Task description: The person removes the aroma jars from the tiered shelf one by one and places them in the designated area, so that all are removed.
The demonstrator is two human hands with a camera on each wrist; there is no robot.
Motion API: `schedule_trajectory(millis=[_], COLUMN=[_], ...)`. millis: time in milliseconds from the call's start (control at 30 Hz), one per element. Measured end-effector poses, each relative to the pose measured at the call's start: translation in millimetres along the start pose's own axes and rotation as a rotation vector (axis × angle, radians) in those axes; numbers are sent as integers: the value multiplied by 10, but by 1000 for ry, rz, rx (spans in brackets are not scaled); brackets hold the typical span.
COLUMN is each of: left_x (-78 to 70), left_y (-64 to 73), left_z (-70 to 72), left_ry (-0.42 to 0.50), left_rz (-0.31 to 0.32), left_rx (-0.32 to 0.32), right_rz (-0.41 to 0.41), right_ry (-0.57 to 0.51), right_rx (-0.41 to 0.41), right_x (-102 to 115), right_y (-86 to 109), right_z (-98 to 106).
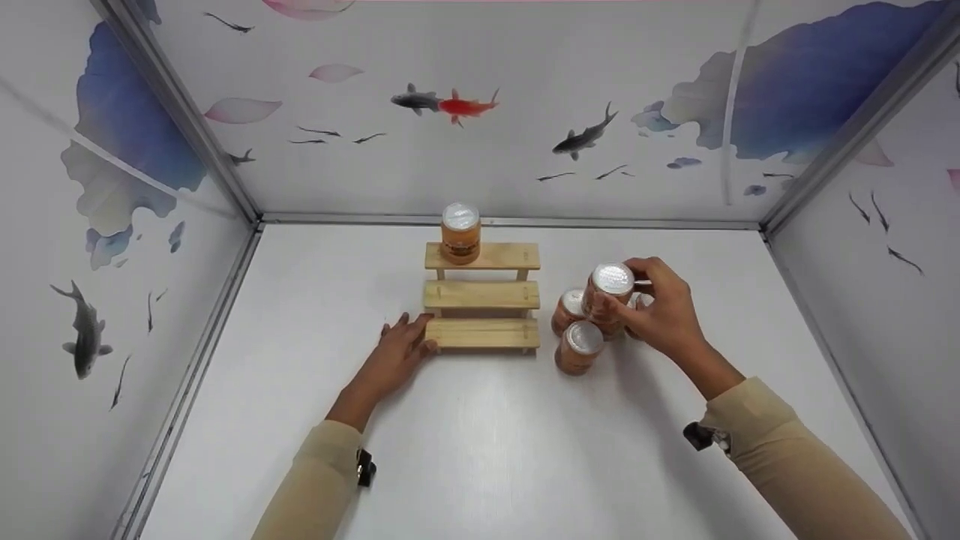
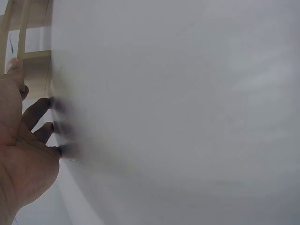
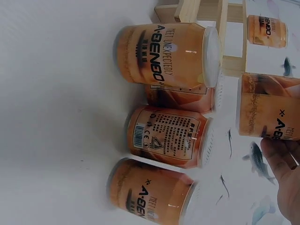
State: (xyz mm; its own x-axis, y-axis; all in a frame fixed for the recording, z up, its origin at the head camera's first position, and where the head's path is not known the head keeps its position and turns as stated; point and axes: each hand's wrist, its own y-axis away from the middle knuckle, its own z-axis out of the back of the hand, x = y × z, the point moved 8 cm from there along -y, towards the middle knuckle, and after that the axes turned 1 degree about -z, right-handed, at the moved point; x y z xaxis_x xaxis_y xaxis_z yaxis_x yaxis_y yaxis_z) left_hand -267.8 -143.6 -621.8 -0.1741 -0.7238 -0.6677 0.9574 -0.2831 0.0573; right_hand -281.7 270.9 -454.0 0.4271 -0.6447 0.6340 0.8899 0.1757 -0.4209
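In the head view my right hand grips an orange-brown lidded can between thumb and fingers, raised above several similar cans. In the right wrist view the held can shows black "A-BEN" lettering, and part of my hand covers its lower side. Beneath it the nearest can stands upright on the table. My left hand holds the left end of the lowest step of a three-tier wooden stand, thumb at its front corner; its other fingers touch the table in the left wrist view.
One more can stands upright on the stand's top step, left of its middle. The white table is bounded by printed panels with fish and petals at the back and both sides.
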Motion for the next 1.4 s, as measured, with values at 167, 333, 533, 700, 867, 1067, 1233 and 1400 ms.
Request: schedule_trajectory(millis=[167, 333, 533, 700, 867, 1067, 1233, 1400], left_x=[13, 29, 18, 13, 15, 28, 43, 38], left_y=[-2, 2, 4, -1, 7, 17, 4, -5], left_z=[-5, -13, 7, 3, 0, 6, -7, -19], left_ry=[3, -5, 13, 8, 11, 9, -2, -4], left_rz=[6, 13, 16, 13, 6, 17, 19, 18], left_rx=[3, 10, 6, 3, -6, -6, 2, 13], right_rz=[3, -18, -13, -23, -46, -60, -94, -136], right_ry=[4, 12, -2, -14, -18, -17, -31, -33], right_rx=[-39, -52, -57, -78, -84, -80, -56, -31], right_x=[-62, -126, -146, -178, -238, -334, -453, -581], right_y=[154, 287, 414, 489, 548, 626, 697, 773], right_z=[79, 134, 158, 167, 165, 99, -10, -104])
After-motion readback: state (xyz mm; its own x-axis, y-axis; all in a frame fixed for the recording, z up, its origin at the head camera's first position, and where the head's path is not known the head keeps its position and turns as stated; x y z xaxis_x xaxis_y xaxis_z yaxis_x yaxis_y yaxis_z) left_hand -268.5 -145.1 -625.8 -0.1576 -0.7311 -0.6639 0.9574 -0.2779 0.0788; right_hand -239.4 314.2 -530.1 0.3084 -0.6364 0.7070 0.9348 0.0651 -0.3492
